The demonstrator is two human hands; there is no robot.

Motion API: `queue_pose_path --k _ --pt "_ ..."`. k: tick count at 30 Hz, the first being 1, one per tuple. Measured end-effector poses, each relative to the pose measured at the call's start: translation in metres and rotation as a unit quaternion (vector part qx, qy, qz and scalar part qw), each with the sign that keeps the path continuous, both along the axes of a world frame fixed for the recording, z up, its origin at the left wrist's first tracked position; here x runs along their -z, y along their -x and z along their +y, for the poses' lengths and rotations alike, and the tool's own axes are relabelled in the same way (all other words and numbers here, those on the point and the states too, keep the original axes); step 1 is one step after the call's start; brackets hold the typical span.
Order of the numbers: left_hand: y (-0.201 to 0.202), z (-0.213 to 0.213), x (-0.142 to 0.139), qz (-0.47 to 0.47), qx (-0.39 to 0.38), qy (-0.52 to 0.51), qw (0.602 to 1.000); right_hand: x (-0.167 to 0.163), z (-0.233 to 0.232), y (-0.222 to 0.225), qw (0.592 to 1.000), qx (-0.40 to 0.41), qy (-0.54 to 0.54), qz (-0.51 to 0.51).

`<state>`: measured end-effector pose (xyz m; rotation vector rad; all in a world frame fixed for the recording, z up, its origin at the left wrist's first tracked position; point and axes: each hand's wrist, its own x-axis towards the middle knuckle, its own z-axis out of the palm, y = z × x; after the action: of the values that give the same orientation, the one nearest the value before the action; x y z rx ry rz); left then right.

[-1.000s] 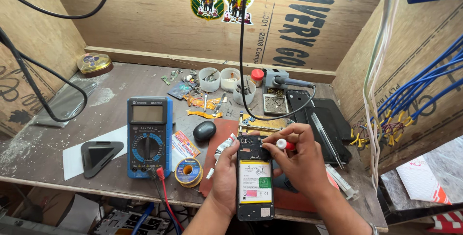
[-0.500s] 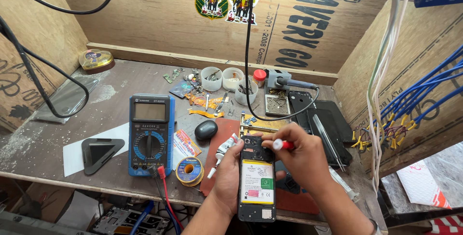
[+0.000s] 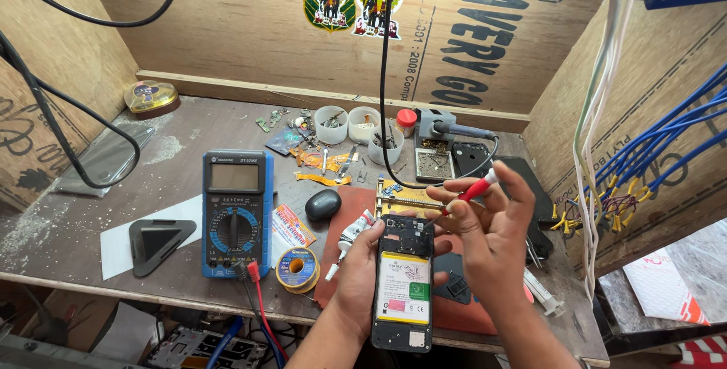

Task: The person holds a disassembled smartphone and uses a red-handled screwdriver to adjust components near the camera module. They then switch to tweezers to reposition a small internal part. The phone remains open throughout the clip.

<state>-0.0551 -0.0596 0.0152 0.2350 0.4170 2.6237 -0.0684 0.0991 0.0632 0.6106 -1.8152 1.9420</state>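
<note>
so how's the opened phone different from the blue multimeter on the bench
The opened phone is held up in the left hand, while the blue multimeter lies flat on the bench, touched by neither hand. The phone's back is off, showing its battery; the multimeter's case is closed, with dial and screen facing up. Red and black leads plug into the multimeter; none go to the phone. The right hand holds a red-handled tool above the phone. Both are rectangular.

A single head-worn camera looks steeply down and forward from above the wooden workbench [image 3: 189, 123], close over the person's left hand [image 3: 362, 267] and right hand [image 3: 492, 232], taking in the plywood back wall [image 3: 250, 28] and both side panels.
</note>
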Motion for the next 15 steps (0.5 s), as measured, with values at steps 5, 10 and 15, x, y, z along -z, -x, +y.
queue_pose_path --k 5,10,15 --pt "0.0004 0.0016 0.0003 0.018 -0.001 0.003 1.0 0.0022 -0.007 -0.0003 1.0 0.022 0.007 0.005" --pt "0.0022 0.0016 0.0025 0.008 -0.002 0.005 1.0 0.0062 -0.0064 0.0013 1.0 0.022 -0.013 0.008" --pt "0.0025 0.0015 0.0011 0.001 -0.004 0.011 1.0 0.0061 -0.0052 0.004 1.0 0.01 -0.027 0.014"
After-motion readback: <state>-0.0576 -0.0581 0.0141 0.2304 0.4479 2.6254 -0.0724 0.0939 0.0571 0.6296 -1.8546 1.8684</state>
